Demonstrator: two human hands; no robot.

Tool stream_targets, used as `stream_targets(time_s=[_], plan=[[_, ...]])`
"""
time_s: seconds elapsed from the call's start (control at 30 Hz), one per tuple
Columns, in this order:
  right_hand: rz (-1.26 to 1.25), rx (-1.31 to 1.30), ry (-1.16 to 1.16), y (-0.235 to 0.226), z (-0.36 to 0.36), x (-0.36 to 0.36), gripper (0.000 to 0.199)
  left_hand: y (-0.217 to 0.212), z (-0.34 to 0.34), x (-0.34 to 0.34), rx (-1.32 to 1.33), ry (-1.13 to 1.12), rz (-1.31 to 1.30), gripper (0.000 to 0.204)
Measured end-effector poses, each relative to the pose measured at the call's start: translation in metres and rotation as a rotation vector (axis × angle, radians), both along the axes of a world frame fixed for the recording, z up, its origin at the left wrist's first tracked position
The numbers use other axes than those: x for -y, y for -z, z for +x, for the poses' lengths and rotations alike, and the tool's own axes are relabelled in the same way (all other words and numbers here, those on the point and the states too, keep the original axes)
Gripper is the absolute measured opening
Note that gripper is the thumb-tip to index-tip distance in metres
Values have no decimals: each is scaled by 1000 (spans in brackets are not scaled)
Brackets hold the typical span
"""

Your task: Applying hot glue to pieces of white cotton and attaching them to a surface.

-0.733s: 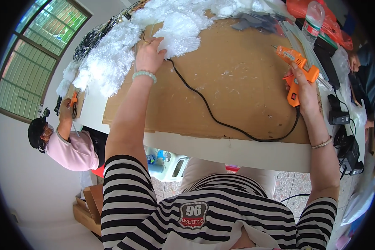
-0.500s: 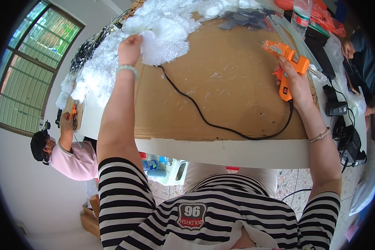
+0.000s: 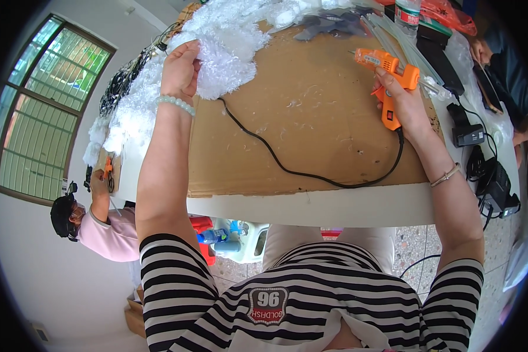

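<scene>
My left hand (image 3: 180, 69), at the far left of the table, is closed with its fingertips pinched at the edge of a shaggy white fluffy piece (image 3: 226, 73). This piece lies against a larger heap of the same fluffy white material. On the right, my right hand (image 3: 406, 105) is wrapped round the handle of an orange hot glue gun (image 3: 380, 60). Its nozzle points left, above the cardboard, and a clear glue stick juts from its back. A black cord (image 3: 270, 144) runs from the handle across the cardboard (image 3: 311, 135).
Clear glue sticks (image 3: 387, 38) and a plastic bottle (image 3: 407, 14) are at the far right, near a red bag (image 3: 452, 20). Black power adapters (image 3: 491, 193) sit along the right edge. A co-worker in pink (image 3: 108, 234) is at the left; another person's hand (image 3: 481, 51) shows at the right.
The fluffy piece at my left hand now shows its shaggy strands where a smoother white patch showed before. My right hand still holds the glue gun, and the whole view has shifted a little.
</scene>
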State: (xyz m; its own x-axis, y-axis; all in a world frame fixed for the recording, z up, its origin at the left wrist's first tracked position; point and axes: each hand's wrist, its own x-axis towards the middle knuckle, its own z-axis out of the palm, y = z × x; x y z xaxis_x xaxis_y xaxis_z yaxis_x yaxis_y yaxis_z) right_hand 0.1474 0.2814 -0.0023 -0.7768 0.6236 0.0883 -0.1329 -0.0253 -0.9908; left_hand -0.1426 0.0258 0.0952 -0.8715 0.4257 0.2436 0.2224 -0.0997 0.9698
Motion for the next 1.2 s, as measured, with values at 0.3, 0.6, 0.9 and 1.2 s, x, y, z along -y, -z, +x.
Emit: stream_targets(time_s=[0.3,0.6,0.9,1.2], plan=[[-33,-48,39,-2,0,-1,27,50,131,-62,-299,522,-449,36],[-26,-55,62,-4,1,-2,30,60,97,-37,-720,244,-846,37],[-46,-73,45,1,0,-3,28,97,93,-45,-638,-2,-905,37],[-82,-35,45,0,1,-3,25,85,126,-50,-376,90,-575,38]])
